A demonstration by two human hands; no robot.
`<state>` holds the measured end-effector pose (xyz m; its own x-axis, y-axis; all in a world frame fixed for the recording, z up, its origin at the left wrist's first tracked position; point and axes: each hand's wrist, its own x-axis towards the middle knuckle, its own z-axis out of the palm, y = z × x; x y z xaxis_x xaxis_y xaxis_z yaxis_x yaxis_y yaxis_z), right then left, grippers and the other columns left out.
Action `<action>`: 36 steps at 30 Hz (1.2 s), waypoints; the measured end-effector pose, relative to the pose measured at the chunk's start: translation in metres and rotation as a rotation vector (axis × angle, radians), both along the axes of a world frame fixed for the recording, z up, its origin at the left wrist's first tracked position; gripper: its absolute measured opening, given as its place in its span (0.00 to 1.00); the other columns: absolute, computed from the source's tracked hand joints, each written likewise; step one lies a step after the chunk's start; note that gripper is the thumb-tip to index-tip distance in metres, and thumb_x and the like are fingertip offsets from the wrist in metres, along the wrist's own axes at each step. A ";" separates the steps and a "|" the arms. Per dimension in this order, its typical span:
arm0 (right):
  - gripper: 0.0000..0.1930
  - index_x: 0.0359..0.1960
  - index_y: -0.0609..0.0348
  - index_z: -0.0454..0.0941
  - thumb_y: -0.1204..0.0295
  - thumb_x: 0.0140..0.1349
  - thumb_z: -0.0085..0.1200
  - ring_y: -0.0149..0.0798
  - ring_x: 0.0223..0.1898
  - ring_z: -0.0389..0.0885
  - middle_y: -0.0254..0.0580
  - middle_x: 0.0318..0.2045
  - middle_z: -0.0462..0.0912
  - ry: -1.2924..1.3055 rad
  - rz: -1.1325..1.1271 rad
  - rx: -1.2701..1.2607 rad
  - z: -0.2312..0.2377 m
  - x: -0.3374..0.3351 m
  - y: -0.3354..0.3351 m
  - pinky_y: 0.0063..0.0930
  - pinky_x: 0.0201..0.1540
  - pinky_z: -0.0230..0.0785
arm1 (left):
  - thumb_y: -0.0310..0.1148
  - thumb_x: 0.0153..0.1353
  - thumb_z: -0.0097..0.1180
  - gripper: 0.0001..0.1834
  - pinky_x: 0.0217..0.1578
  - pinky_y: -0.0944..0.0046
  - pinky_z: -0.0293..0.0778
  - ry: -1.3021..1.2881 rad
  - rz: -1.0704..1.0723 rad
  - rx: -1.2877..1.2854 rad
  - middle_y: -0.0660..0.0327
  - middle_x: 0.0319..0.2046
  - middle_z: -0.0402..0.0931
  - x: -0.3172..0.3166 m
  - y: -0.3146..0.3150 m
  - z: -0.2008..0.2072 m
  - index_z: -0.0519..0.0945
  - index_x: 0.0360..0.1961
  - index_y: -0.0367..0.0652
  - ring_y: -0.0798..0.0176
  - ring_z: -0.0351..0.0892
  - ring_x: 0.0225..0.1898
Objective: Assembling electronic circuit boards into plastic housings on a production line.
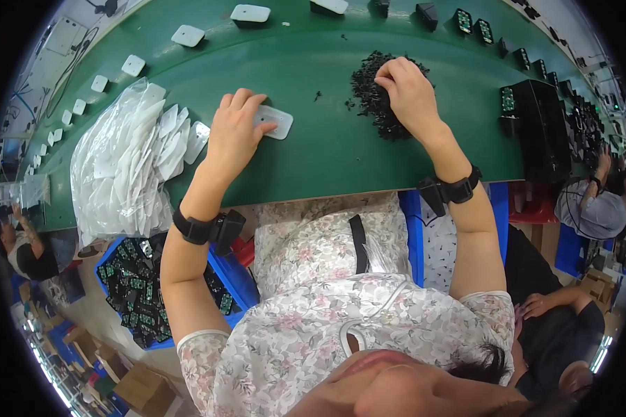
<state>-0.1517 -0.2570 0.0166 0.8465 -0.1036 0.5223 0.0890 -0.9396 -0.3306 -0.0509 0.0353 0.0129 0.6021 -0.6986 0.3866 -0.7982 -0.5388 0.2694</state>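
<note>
My left hand (pixel 236 128) grips the near left end of a white rounded plastic cover (pixel 277 122) on the green bench, thumb and fingers on its edges. On the right, my right hand (pixel 408 94) is at a heap of small black parts (pixel 377 94), thumb and fingertips pinched together over it. Whatever is between those fingertips is too small to make out. Left of my left hand, several more white covers (pixel 172 142) spill from a clear plastic bag (pixel 111 167).
White-topped units (pixel 188 35) and black housings with circuit boards (pixel 464 21) line the bench's far side. A black box (pixel 535 128) stands at the right. Below the bench, a blue bin (pixel 222 267) holds circuit boards (pixel 135 285). Other people sit at both sides.
</note>
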 end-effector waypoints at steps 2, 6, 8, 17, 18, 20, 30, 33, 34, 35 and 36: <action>0.03 0.30 0.61 0.73 0.76 0.56 0.54 0.47 0.35 0.75 0.42 0.30 0.76 -0.038 0.011 0.055 0.002 -0.001 0.000 0.35 0.38 0.69 | 0.34 0.47 0.67 0.25 0.46 0.54 0.69 0.146 -0.034 0.055 0.50 0.42 0.72 0.001 -0.001 0.000 0.73 0.44 0.36 0.46 0.69 0.45; 0.04 0.33 0.63 0.74 0.81 0.56 0.52 0.49 0.35 0.76 0.47 0.32 0.77 -0.065 0.072 0.257 0.000 -0.002 0.006 0.34 0.38 0.70 | 0.30 0.48 0.67 0.20 0.39 0.59 0.71 0.534 0.147 0.045 0.53 0.33 0.72 0.005 0.000 0.007 0.72 0.40 0.36 0.52 0.72 0.36; 0.06 0.36 0.63 0.75 0.81 0.56 0.52 0.47 0.34 0.77 0.46 0.32 0.78 -0.061 0.110 0.332 0.002 -0.003 0.012 0.31 0.38 0.70 | 0.29 0.52 0.65 0.15 0.35 0.60 0.70 0.493 0.121 -0.015 0.55 0.29 0.71 0.006 0.001 -0.003 0.73 0.38 0.37 0.55 0.73 0.33; 0.06 0.40 0.62 0.75 0.79 0.61 0.55 0.23 0.35 0.75 0.32 0.33 0.78 0.061 0.429 1.173 0.042 0.009 0.058 0.18 0.38 0.70 | 0.16 0.57 0.51 0.19 0.17 0.72 0.68 0.710 -0.048 -0.656 0.62 0.29 0.71 -0.034 -0.063 0.042 0.82 0.46 0.46 0.72 0.72 0.19; 0.08 0.42 0.62 0.74 0.79 0.61 0.55 0.24 0.35 0.75 0.33 0.33 0.77 0.078 0.438 1.193 0.042 0.011 0.059 0.17 0.38 0.69 | 0.16 0.57 0.51 0.19 0.17 0.72 0.68 0.705 -0.038 -0.659 0.62 0.29 0.71 -0.037 -0.068 0.042 0.82 0.46 0.46 0.72 0.72 0.19; 0.10 0.43 0.63 0.73 0.79 0.61 0.56 0.24 0.35 0.75 0.33 0.34 0.77 0.105 0.452 1.215 0.040 0.010 0.063 0.17 0.38 0.69 | 0.14 0.55 0.51 0.18 0.18 0.72 0.69 0.588 -0.087 -0.742 0.61 0.30 0.72 -0.040 -0.073 0.038 0.82 0.44 0.44 0.71 0.74 0.20; 0.11 0.45 0.62 0.72 0.78 0.62 0.56 0.24 0.36 0.75 0.33 0.36 0.77 0.158 0.375 1.200 0.040 -0.003 0.073 0.16 0.38 0.69 | 0.16 0.57 0.54 0.08 0.15 0.73 0.69 0.638 -0.100 -0.800 0.59 0.33 0.74 -0.043 -0.072 0.027 0.80 0.36 0.38 0.69 0.77 0.20; 0.08 0.41 0.63 0.75 0.79 0.61 0.56 0.24 0.35 0.75 0.34 0.35 0.77 0.136 0.284 1.094 0.042 -0.006 0.073 0.18 0.37 0.69 | 0.18 0.58 0.55 0.06 0.15 0.74 0.68 0.796 -0.070 -0.845 0.60 0.33 0.74 -0.045 -0.071 0.033 0.80 0.35 0.37 0.70 0.77 0.19; 0.07 0.38 0.63 0.76 0.80 0.59 0.57 0.27 0.35 0.75 0.35 0.35 0.77 0.103 0.278 0.913 0.045 -0.007 0.072 0.20 0.36 0.69 | 0.18 0.58 0.55 0.06 0.15 0.74 0.68 0.797 -0.067 -0.846 0.60 0.33 0.74 -0.045 -0.071 0.032 0.80 0.35 0.37 0.70 0.77 0.19; 0.06 0.36 0.63 0.77 0.81 0.57 0.58 0.30 0.34 0.76 0.37 0.34 0.77 0.070 0.273 0.733 0.046 -0.008 0.071 0.21 0.35 0.70 | 0.18 0.59 0.55 0.06 0.15 0.74 0.68 0.897 -0.073 -0.864 0.60 0.34 0.74 -0.045 -0.069 0.032 0.80 0.36 0.36 0.70 0.77 0.20; 0.06 0.36 0.63 0.77 0.81 0.57 0.58 0.30 0.34 0.76 0.37 0.34 0.77 0.072 0.276 0.734 0.044 -0.006 0.072 0.21 0.35 0.70 | 0.19 0.60 0.54 0.05 0.15 0.75 0.67 0.996 -0.080 -0.882 0.60 0.34 0.75 -0.045 -0.068 0.032 0.80 0.37 0.36 0.71 0.77 0.20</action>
